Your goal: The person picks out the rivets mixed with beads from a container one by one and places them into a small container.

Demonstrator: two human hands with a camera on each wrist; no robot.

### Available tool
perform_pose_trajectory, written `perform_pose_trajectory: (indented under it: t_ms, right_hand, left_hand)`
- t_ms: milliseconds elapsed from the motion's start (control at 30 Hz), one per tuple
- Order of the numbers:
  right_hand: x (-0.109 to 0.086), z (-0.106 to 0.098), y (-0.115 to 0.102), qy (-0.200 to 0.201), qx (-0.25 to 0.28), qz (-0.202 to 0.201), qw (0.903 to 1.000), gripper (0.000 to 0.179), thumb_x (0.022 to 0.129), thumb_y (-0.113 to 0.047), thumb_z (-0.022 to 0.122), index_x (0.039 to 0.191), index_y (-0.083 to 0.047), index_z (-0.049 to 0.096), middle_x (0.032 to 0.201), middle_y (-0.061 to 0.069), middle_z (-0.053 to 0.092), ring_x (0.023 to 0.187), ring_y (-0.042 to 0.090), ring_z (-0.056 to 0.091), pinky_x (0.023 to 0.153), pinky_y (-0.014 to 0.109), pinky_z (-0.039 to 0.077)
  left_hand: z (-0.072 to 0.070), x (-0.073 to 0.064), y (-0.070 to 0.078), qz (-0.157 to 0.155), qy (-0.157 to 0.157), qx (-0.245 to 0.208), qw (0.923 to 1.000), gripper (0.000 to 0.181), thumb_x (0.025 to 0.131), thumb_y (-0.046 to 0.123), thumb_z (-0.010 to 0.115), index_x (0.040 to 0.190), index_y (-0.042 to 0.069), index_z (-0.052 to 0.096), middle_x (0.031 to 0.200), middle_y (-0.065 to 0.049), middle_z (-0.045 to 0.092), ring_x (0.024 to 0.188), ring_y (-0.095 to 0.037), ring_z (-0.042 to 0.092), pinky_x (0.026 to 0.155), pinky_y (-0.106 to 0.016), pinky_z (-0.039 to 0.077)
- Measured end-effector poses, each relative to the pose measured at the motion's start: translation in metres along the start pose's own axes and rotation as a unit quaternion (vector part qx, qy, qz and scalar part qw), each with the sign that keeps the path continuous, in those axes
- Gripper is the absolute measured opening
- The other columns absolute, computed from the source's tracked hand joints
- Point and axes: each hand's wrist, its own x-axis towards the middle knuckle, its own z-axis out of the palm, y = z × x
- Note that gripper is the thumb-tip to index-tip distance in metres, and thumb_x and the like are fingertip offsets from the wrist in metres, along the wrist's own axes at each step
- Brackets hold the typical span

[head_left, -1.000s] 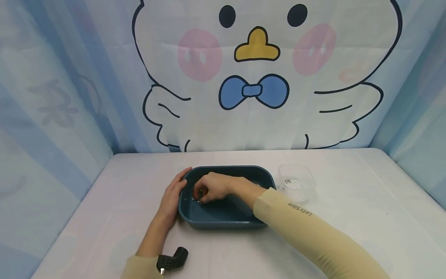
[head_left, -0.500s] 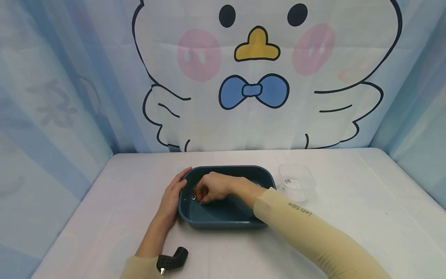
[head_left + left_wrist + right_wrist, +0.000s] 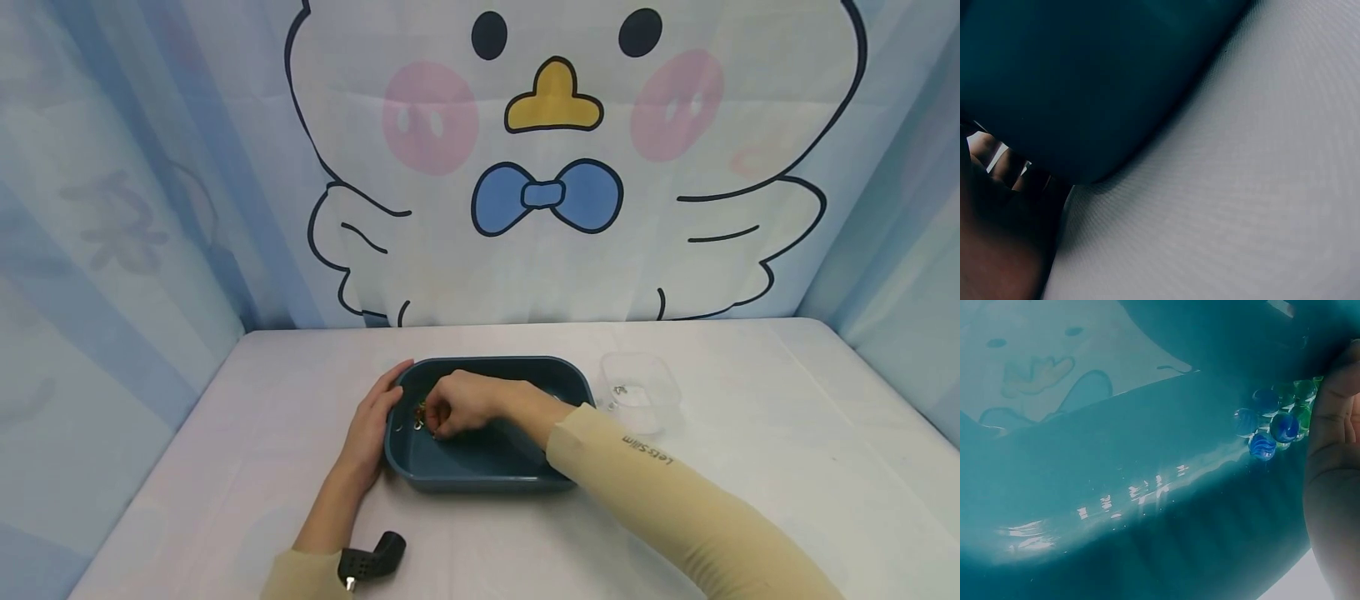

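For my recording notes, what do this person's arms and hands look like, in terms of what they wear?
The left hand and right hand are gloveless. Both arms wear plain beige fabric sleeves; the right one carries small dark lettering. A black, angled device with a small metallic piece sits at the left wrist.

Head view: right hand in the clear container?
No, the right hand reaches into the blue tray, while the clear container stands on the table to the tray's right.

At my twelve o'clock hangs a pale curtain [image 3: 555, 287] printed with a cartoon bird [image 3: 735, 150] in a blue bow tie [image 3: 543, 195]; at my one o'clock, a clear plastic box [image 3: 643, 385] sits on the white tabletop [image 3: 765, 450].
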Motion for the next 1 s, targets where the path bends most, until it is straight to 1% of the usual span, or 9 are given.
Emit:
perform_pose_trajectory:
  t_ms: [200, 333, 500, 600, 733, 867, 1000]
  right_hand:
    - [0.001, -0.001, 0.001, -0.007, -0.003, 0.004, 1.0, 0.005, 0.093, -0.008, 0.071, 0.089, -0.009, 0.072, 0.077, -0.005, 0.064, 0.068, 0.008, 0.058, 0.064, 0.021, 0.05]
    - [0.001, -0.002, 0.002, -0.005, -0.008, 0.005, 0.9999, 0.005, 0.093, -0.007, 0.071, 0.089, -0.009, 0.071, 0.077, -0.005, 0.064, 0.069, 0.008, 0.058, 0.064, 0.021, 0.049]
    - [-0.002, -0.004, 0.004, 0.016, 0.006, 0.003, 0.9998, 0.006, 0.092, -0.006, 0.07, 0.087, -0.01, 0.07, 0.076, -0.005, 0.064, 0.068, 0.009, 0.057, 0.063, 0.022, 0.049]
    - [-0.003, -0.006, 0.004, 0.027, 0.02, -0.003, 0.9994, 0.004, 0.091, -0.006, 0.069, 0.088, -0.008, 0.07, 0.075, -0.004, 0.063, 0.066, 0.009, 0.057, 0.062, 0.023, 0.049]
    - [-0.005, -0.008, 0.004, 0.033, 0.04, -0.003, 0.9986, 0.004, 0.089, -0.004, 0.068, 0.089, -0.007, 0.07, 0.074, -0.004, 0.064, 0.063, 0.011, 0.059, 0.061, 0.024, 0.05]
    - [-0.006, -0.01, 0.003, 0.04, 0.055, -0.005, 0.9976, 0.008, 0.089, -0.002, 0.068, 0.088, -0.01, 0.068, 0.076, -0.003, 0.065, 0.065, 0.012, 0.06, 0.062, 0.025, 0.051]
    - [-0.006, -0.012, 0.004, 0.052, 0.057, -0.02, 0.9968, 0.008, 0.088, -0.001, 0.068, 0.088, -0.01, 0.067, 0.08, -0.002, 0.064, 0.071, 0.013, 0.059, 0.066, 0.025, 0.05]
  left_hand:
    - [0.0, 0.0, 0.0, 0.002, -0.002, 0.003, 1.0, 0.047, 0.109, 0.023, 0.031, 0.155, 0.016, 0.041, 0.161, -0.006, 0.032, 0.149, -0.026, 0.025, 0.12, -0.052, 0.016]
    - [0.0, 0.0, 0.0, 0.004, -0.001, 0.003, 1.0, 0.047, 0.109, 0.022, 0.031, 0.155, 0.015, 0.041, 0.161, -0.006, 0.033, 0.149, -0.026, 0.025, 0.12, -0.051, 0.016]
    - [0.0, 0.0, -0.001, 0.005, -0.001, 0.003, 1.0, 0.047, 0.109, 0.022, 0.03, 0.154, 0.015, 0.041, 0.161, -0.006, 0.033, 0.149, -0.025, 0.025, 0.12, -0.05, 0.016]
    - [0.0, 0.0, -0.001, 0.005, -0.001, 0.001, 1.0, 0.047, 0.109, 0.022, 0.03, 0.154, 0.014, 0.041, 0.161, -0.006, 0.033, 0.149, -0.025, 0.025, 0.12, -0.049, 0.016]
    - [0.0, 0.0, 0.0, 0.005, -0.002, 0.002, 1.0, 0.047, 0.109, 0.022, 0.03, 0.154, 0.014, 0.041, 0.161, -0.006, 0.032, 0.149, -0.024, 0.024, 0.121, -0.048, 0.016]
    - [0.0, -0.001, 0.0, 0.008, -0.002, 0.003, 1.0, 0.047, 0.109, 0.022, 0.03, 0.154, 0.015, 0.041, 0.161, -0.006, 0.033, 0.149, -0.024, 0.024, 0.121, -0.048, 0.016]
    - [0.0, -0.001, 0.0, 0.008, -0.002, 0.005, 1.0, 0.047, 0.109, 0.022, 0.03, 0.154, 0.015, 0.041, 0.161, -0.007, 0.033, 0.149, -0.025, 0.024, 0.12, -0.049, 0.016]
